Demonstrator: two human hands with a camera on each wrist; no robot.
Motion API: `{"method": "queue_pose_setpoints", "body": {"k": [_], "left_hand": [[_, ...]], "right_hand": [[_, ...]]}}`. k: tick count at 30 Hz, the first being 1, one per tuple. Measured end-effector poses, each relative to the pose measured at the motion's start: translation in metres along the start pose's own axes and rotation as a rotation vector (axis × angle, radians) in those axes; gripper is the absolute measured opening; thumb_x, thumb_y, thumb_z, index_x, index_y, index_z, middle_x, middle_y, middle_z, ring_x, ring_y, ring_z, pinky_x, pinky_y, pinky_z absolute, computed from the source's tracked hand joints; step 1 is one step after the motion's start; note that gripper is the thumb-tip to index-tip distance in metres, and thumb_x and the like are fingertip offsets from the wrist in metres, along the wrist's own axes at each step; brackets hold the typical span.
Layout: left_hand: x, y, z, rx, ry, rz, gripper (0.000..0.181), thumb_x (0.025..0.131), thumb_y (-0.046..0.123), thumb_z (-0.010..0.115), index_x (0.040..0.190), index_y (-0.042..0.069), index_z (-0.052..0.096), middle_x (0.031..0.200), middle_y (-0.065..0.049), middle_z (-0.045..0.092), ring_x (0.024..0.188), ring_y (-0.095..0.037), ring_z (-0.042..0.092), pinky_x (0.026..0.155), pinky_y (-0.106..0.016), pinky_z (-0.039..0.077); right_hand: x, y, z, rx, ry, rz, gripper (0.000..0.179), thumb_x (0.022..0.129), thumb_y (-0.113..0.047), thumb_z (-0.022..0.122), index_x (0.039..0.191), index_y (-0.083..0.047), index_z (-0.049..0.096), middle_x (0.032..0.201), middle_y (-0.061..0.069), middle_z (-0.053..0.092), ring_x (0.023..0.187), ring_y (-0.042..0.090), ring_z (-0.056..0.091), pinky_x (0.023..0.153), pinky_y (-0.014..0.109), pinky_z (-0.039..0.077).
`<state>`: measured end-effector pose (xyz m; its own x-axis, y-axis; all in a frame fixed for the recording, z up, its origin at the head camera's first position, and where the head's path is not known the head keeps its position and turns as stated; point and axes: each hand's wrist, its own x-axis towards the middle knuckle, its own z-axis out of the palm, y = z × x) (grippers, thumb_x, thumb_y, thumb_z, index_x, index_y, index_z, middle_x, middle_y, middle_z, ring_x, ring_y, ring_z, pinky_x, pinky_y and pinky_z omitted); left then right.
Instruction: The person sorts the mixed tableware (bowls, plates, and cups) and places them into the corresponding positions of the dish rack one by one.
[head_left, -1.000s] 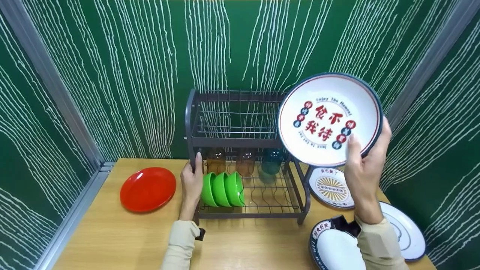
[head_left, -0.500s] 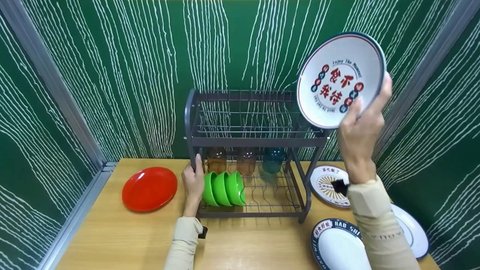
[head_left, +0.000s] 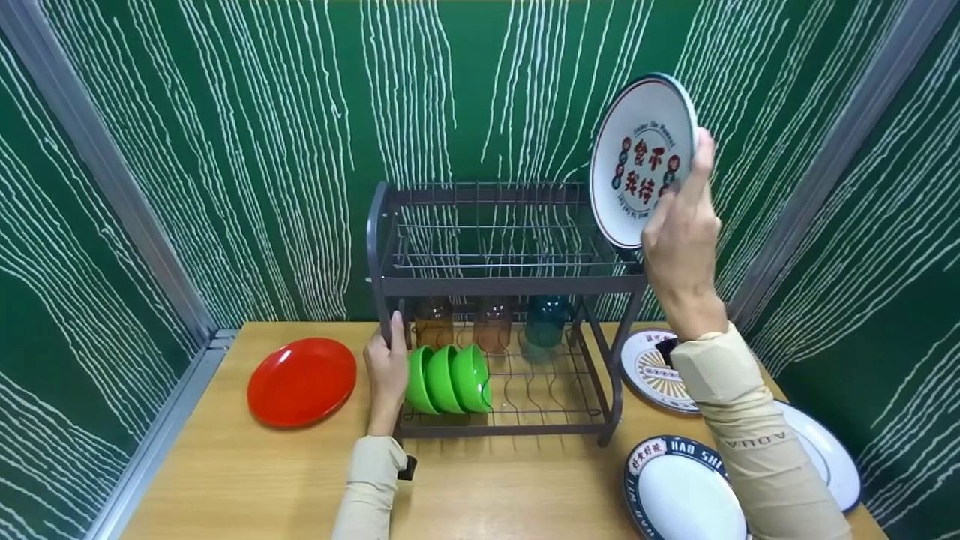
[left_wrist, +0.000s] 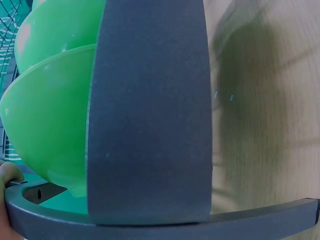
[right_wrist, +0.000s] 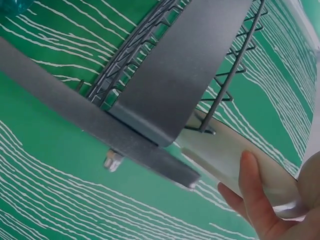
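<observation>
My right hand (head_left: 684, 247) grips a white plate (head_left: 626, 161) with a dark green rim and red characters. Tilted almost upright, the plate is at the right end of the upper tier of a grey two-tier dish rack (head_left: 510, 285). In the right wrist view, fingers (right_wrist: 252, 185) lie along the plate's underside (right_wrist: 225, 145), close to the rack's end; contact there cannot be told. My left hand (head_left: 387, 367) holds the rack's left upright. Beside it, several nested green bowls (head_left: 454, 379) stand on edge in the lower tier; they also show in the left wrist view.
Three tinted glasses (head_left: 493, 326) stand in the back of the lower tier. A red plate (head_left: 301, 381) lies left of the rack. On the right are a sunburst plate (head_left: 645, 356), a dark-rimmed dish (head_left: 679, 495) and a white plate (head_left: 836, 465). Green walls surround the table.
The plate first rose, then shifted left toward the rack's upper right end. My right hand turned it from facing the camera to nearly edge-on. The left hand has stayed on the upright.
</observation>
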<state>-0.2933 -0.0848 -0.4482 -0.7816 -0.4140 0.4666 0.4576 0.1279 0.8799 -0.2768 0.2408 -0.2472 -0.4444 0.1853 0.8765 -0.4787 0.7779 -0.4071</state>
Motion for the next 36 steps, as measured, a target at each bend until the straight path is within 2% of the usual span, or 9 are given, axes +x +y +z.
{"method": "queue_pose_setpoints", "body": {"k": [5, 10, 15, 21, 24, 27, 32, 34, 36], "left_hand": [[0.0, 0.001, -0.002, -0.007, -0.012, -0.005, 0.04, 0.104, 0.01, 0.059, 0.069, -0.007, 0.051, 0.059, 0.002, 0.043, 0.053, -0.008, 0.038, 0.05, -0.023, 0.027], [-0.001, 0.0, -0.003, -0.005, 0.0, 0.001, 0.039, 0.104, 0.009, 0.059, 0.067, 0.0, 0.05, 0.059, 0.002, 0.044, 0.053, -0.009, 0.038, 0.05, -0.023, 0.027], [-0.002, 0.001, -0.001, 0.009, 0.018, 0.0, 0.042, 0.103, 0.009, 0.061, 0.064, 0.005, 0.045, 0.058, 0.003, 0.039, 0.053, -0.008, 0.034, 0.051, -0.024, 0.024], [0.0, 0.003, -0.003, 0.018, 0.003, -0.008, 0.041, 0.103, 0.01, 0.061, 0.065, 0.007, 0.046, 0.058, 0.003, 0.038, 0.053, -0.006, 0.034, 0.051, -0.024, 0.025], [0.001, 0.003, -0.003, 0.014, -0.001, 0.003, 0.04, 0.103, 0.01, 0.06, 0.065, 0.006, 0.047, 0.058, 0.004, 0.038, 0.053, -0.006, 0.034, 0.051, -0.024, 0.025], [0.002, 0.002, -0.004, 0.007, -0.002, 0.009, 0.04, 0.103, 0.009, 0.06, 0.066, 0.005, 0.047, 0.059, 0.005, 0.038, 0.055, -0.009, 0.036, 0.052, -0.024, 0.026], [0.005, -0.022, -0.002, 0.024, -0.001, -0.013, 0.04, 0.104, 0.013, 0.061, 0.066, 0.009, 0.048, 0.058, 0.006, 0.04, 0.056, -0.014, 0.038, 0.053, -0.026, 0.028], [0.007, -0.033, -0.001, 0.018, -0.002, -0.019, 0.039, 0.104, 0.016, 0.062, 0.068, 0.011, 0.048, 0.059, 0.006, 0.041, 0.055, -0.014, 0.039, 0.052, -0.026, 0.028], [0.005, -0.037, -0.002, -0.009, -0.015, -0.011, 0.036, 0.105, 0.02, 0.06, 0.071, 0.011, 0.05, 0.061, 0.005, 0.042, 0.057, -0.013, 0.04, 0.052, -0.024, 0.03]], "right_hand": [[0.002, -0.005, 0.01, -0.053, -0.109, 0.047, 0.067, 0.102, 0.009, 0.035, 0.163, -0.009, 0.014, 0.162, 0.021, 0.033, 0.108, 0.051, 0.067, 0.086, 0.054, 0.059], [0.003, -0.009, 0.026, -0.115, -0.176, 0.061, 0.078, 0.095, 0.018, 0.041, 0.163, -0.007, 0.013, 0.153, 0.031, 0.04, 0.1, 0.053, 0.068, 0.081, 0.054, 0.061], [0.006, -0.003, 0.036, -0.164, -0.196, 0.056, 0.085, 0.087, 0.024, 0.046, 0.162, -0.003, 0.016, 0.148, 0.032, 0.046, 0.109, 0.053, 0.065, 0.086, 0.055, 0.059], [0.011, 0.003, 0.04, -0.248, -0.162, 0.047, 0.072, 0.093, 0.013, 0.05, 0.159, -0.004, 0.026, 0.128, 0.028, 0.063, 0.114, 0.044, 0.053, 0.094, 0.056, 0.05], [0.013, 0.007, 0.039, -0.21, -0.153, 0.056, 0.067, 0.097, 0.007, 0.047, 0.159, -0.009, 0.028, 0.127, 0.028, 0.064, 0.117, 0.044, 0.052, 0.097, 0.058, 0.045], [0.011, 0.012, 0.039, -0.114, -0.171, 0.065, 0.064, 0.101, 0.003, 0.043, 0.16, -0.016, 0.026, 0.134, 0.029, 0.06, 0.12, 0.045, 0.056, 0.098, 0.059, 0.05], [0.005, 0.019, 0.037, 0.048, -0.202, 0.077, 0.062, 0.107, -0.001, 0.041, 0.161, -0.022, 0.022, 0.145, 0.028, 0.051, 0.123, 0.045, 0.06, 0.092, 0.058, 0.056], [0.003, 0.021, 0.038, 0.075, -0.21, 0.083, 0.064, 0.106, 0.0, 0.043, 0.162, -0.022, 0.022, 0.147, 0.029, 0.05, 0.125, 0.045, 0.059, 0.092, 0.059, 0.056], [0.002, 0.022, 0.038, 0.078, -0.216, 0.097, 0.065, 0.105, -0.001, 0.044, 0.162, -0.022, 0.021, 0.147, 0.029, 0.05, 0.125, 0.045, 0.059, 0.092, 0.058, 0.055]]}}
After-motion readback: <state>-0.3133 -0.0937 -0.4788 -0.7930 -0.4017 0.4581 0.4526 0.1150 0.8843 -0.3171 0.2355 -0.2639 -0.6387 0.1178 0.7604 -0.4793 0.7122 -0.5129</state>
